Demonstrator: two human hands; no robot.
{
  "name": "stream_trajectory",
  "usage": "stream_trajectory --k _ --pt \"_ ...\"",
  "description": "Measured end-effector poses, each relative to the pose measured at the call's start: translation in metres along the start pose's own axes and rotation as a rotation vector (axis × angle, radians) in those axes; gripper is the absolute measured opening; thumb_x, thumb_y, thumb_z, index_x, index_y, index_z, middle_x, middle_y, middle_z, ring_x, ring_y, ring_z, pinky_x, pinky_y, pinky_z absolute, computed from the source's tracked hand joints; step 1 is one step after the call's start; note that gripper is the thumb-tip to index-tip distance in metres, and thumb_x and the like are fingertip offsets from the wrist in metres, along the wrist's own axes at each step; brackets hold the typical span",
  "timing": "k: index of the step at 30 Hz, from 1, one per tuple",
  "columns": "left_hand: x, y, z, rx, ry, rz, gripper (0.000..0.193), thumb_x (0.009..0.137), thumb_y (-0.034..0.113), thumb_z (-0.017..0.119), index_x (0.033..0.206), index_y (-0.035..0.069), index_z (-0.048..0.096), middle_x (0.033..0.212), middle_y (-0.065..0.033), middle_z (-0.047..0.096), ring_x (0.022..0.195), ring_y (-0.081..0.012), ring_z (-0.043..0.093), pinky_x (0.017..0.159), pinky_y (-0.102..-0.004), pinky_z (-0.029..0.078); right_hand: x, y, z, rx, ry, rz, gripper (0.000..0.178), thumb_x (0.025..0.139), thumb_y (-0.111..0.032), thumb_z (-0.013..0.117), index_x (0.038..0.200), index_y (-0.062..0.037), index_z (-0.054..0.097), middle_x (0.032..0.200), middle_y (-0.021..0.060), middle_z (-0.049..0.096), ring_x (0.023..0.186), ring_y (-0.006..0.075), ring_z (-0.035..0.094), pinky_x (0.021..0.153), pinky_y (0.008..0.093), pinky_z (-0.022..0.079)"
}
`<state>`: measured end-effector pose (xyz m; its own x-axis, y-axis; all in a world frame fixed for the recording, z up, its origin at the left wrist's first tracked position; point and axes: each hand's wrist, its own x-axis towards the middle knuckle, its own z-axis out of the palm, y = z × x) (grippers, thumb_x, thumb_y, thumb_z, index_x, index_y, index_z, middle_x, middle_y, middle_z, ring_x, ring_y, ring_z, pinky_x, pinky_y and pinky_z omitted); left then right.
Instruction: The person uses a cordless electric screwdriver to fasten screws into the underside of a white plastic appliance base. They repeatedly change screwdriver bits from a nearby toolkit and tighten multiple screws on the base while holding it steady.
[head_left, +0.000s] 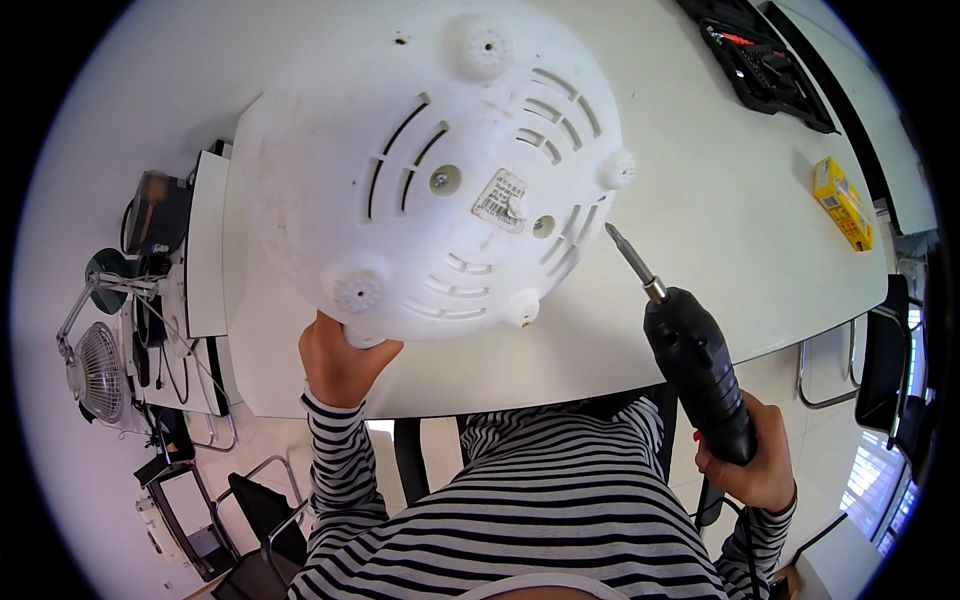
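Observation:
A white round plastic appliance base (400, 270) shows its underside, with curved vent slots, knobbly feet, recessed screw holes and a torn label (501, 200). My left hand (345, 362) grips its lower left edge, thumb along the rim; some of the fingers are hidden. Off to the right, my right hand (755, 455) is wrapped round the handle of a black electric screwdriver (690, 365). Its metal bit (630, 255) points up and left, ending just right of the base and apart from it. One screw head (440, 180) shows inside a recess left of the label.
On the white table (720, 220) lie an open black tool case (765, 65) at the far right and a yellow box (842, 204) below it. A fan (97, 370), a desk lamp (108, 272) and a dark box (157, 213) stand at the left. Chairs (262, 530) surround the table.

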<state>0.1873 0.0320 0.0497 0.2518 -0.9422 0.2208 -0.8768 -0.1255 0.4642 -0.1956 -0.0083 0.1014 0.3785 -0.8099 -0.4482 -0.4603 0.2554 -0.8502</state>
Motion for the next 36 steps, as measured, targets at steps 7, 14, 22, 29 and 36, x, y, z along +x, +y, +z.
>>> stream_trajectory --k 7,14,22,29,36 --pt "-0.002 -0.001 -0.002 0.008 0.004 -0.013 0.054 0.051 0.015 0.071 0.098 -0.001 0.051 0.075 -0.0133 0.062 0.065 -0.0288 0.061 0.058 -0.0318 0.048 -0.004 0.004 -0.002 0.017 -0.002 -0.022 0.03 0.055 -0.011 0.064 0.081 0.0018 0.056 0.062 0.0071 0.058 0.052 0.0139 0.053 0.054 0.0246 0.043" --pt "-0.002 -0.002 -0.001 -0.004 0.004 -0.008 0.056 0.051 0.014 0.071 0.1 -0.002 0.05 0.076 -0.0131 0.062 0.065 -0.0286 0.061 0.059 -0.0316 0.048 -0.004 0.007 -0.003 0.032 -0.056 -0.009 0.031 0.054 -0.01 0.064 0.082 0.0022 0.056 0.062 0.007 0.059 0.052 0.0138 0.053 0.054 0.0243 0.044" --pt "-0.003 0.0 0.0 0.023 0.004 -0.008 0.058 0.053 0.02 0.075 0.101 -0.002 0.051 0.078 -0.0132 0.063 0.067 -0.0273 0.062 0.059 -0.031 0.048 -0.003 0.007 -0.004 -0.023 -0.099 -0.063 0.038 0.053 -0.006 0.061 0.088 0.0061 0.054 0.066 0.0085 0.06 0.055 0.0131 0.053 0.055 0.0244 0.044" --pt "-0.004 -0.001 0.0 0.024 0.005 0.01 0.058 0.053 0.021 0.076 0.101 -0.001 0.051 0.076 -0.0126 0.063 0.067 -0.0259 0.063 0.058 -0.0298 0.049 -0.003 0.004 -0.001 -0.063 -0.059 -0.083 0.041 0.052 -0.013 0.065 0.088 0.0042 0.055 0.057 0.0077 0.055 0.046 0.0155 0.051 0.047 0.0251 0.042" --pt "-0.001 -0.002 0.001 0.035 0.036 0.091 0.056 0.055 0.025 0.078 0.098 0.0 0.054 0.076 -0.0112 0.063 0.066 -0.0251 0.063 0.058 -0.0295 0.049 -0.004 -0.01 0.001 -0.082 -0.059 -0.032 0.042 0.053 -0.013 0.066 0.089 0.0049 0.054 0.055 0.0086 0.054 0.043 0.0163 0.05 0.045 0.0249 0.041"
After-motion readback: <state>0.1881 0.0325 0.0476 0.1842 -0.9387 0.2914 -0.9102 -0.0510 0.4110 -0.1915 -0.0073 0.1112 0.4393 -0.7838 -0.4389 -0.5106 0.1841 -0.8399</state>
